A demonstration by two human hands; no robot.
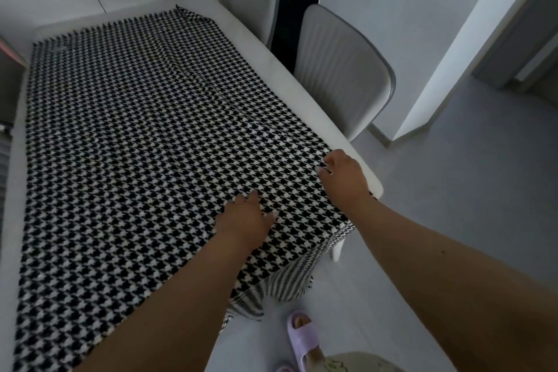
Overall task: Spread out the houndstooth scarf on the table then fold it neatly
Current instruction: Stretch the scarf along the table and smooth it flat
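Observation:
The black-and-white houndstooth scarf [136,136] lies spread flat over most of the white table [265,48], its fringed end at the far edge. Its near part hangs over the table's near right corner toward the floor. My left hand [246,216] rests flat on the cloth near that corner, fingers straight. My right hand [342,175] is at the scarf's right edge by the table rim, and its fingers pinch the cloth there. A low ripple runs across the scarf's middle.
Two grey chairs [341,69] stand along the table's right side. Grey floor [453,190] opens to the right, with a white wall corner and doorway beyond. A foot in a lilac slipper [302,335] is below the hanging cloth. Cabinets line the far wall.

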